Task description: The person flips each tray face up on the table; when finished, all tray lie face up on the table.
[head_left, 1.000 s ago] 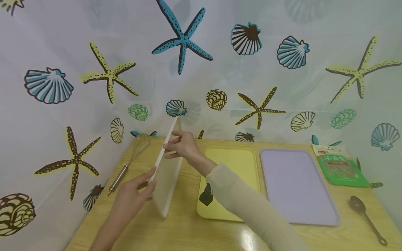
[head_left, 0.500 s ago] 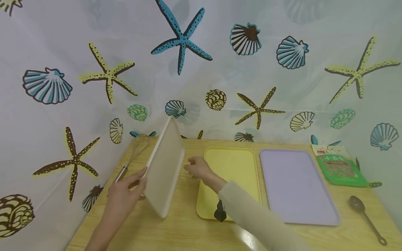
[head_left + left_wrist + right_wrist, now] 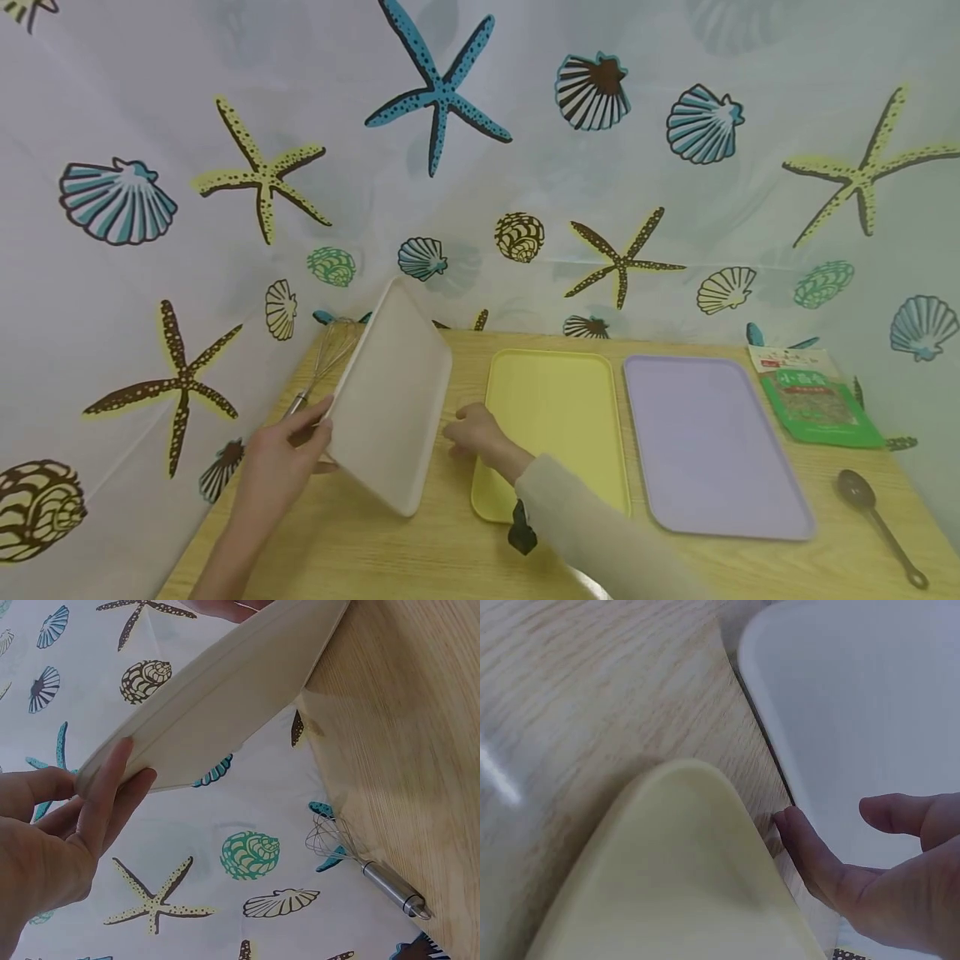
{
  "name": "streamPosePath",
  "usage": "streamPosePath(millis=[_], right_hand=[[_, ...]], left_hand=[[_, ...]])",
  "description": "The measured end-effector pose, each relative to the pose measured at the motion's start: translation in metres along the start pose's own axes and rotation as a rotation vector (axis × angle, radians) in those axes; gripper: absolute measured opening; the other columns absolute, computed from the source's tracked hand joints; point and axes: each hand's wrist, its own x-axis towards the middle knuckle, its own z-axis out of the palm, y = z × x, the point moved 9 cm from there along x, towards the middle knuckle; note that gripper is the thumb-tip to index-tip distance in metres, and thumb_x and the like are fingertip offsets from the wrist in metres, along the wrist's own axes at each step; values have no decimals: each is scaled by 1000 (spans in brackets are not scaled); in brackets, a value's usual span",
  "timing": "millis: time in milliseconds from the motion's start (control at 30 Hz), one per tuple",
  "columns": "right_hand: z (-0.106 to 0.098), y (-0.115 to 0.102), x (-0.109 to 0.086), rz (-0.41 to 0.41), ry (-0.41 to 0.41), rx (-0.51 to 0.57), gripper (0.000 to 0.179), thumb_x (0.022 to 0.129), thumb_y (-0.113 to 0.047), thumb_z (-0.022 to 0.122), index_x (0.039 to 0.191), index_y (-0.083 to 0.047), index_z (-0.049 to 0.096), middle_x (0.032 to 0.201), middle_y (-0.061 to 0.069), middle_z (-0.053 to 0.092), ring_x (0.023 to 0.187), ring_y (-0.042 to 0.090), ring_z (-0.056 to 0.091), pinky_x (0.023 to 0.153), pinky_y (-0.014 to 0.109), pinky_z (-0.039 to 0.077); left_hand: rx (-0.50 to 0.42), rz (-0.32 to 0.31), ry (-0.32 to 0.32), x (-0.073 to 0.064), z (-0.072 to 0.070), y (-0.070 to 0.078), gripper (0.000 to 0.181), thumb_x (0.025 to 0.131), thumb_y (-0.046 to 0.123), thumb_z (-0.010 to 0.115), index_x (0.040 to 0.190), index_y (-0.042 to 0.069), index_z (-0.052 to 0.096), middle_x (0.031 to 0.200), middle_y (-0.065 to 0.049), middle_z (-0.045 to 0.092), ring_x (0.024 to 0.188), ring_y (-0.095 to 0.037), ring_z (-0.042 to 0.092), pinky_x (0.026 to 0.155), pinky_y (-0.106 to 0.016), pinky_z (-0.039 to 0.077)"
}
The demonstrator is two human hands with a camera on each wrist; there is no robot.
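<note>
A white tray (image 3: 393, 408) stands tilted on the left of the table, its long right edge low and its left edge raised. My left hand (image 3: 277, 467) pinches that raised edge between thumb and fingers; in the left wrist view the fingers (image 3: 101, 799) lie against the tray's underside. To the right of the tray is my right hand (image 3: 480, 437), low over the left edge of a yellow tray (image 3: 558, 408). Seen from the right wrist, its fingertips (image 3: 790, 817) are right at the white tray's lower edge, with the thumb held apart and nothing gripped.
A purple tray (image 3: 712, 450) lies flat right of the yellow one. Further right are a green food packet (image 3: 817, 404) and a brown spoon (image 3: 862, 500). Behind the white tray, a whisk (image 3: 390, 889) lies at the table's left edge. A patterned curtain (image 3: 525, 150) encloses the table.
The right hand has let go of the white tray's upper edge and moved down and right to its lower edge. The left hand has moved left, leaning the tray further over.
</note>
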Motion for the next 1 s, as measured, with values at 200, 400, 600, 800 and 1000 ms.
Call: streamPosePath(millis=[200, 400, 600, 800, 1000], right_hand=[[7, 2, 3, -3, -11, 70, 58, 86, -2, 63, 133, 21, 38, 137, 36, 43, 83, 34, 69, 77, 37, 59], [11, 0, 5, -39, -29, 94, 15, 85, 3, 63, 92, 14, 58, 106, 31, 61, 84, 38, 69, 77, 40, 59], [8, 5, 10, -12, -12, 126, 6, 84, 4, 64, 80, 6, 61, 81, 20, 67, 81, 37, 70, 72, 40, 60], [5, 10, 11, -4, -14, 124, 26, 80, 10, 65, 106, 15, 63, 83, 19, 70, 73, 30, 70, 63, 36, 60], [4, 15, 11, 24, -32, 153, 28, 80, 14, 63, 108, 14, 65, 83, 20, 71, 71, 31, 71, 60, 36, 60]], left_hand=[[-35, -56, 0, 3, -8, -10, 38, 97, 6, 55, 133, -6, 53, 122, -33, 57, 71, -6, 69, 59, -32, 60], [-64, -100, -3, 6, -15, -16, 40, 98, 10, 54, 134, -7, 51, 133, -30, 51, 72, -3, 68, 61, -31, 60], [-140, -125, -30, 10, -18, -27, 42, 99, 9, 52, 136, -9, 47, 137, -29, 46, 84, 4, 60, 66, -34, 60], [-197, -178, -84, 12, -21, -40, 45, 99, 9, 52, 139, -11, 42, 138, -28, 42, 87, -1, 61, 70, -38, 60], [-242, -176, -174, 14, -25, -46, 52, 99, 15, 54, 140, -12, 37, 133, -26, 45, 90, -5, 64, 73, -42, 59]])
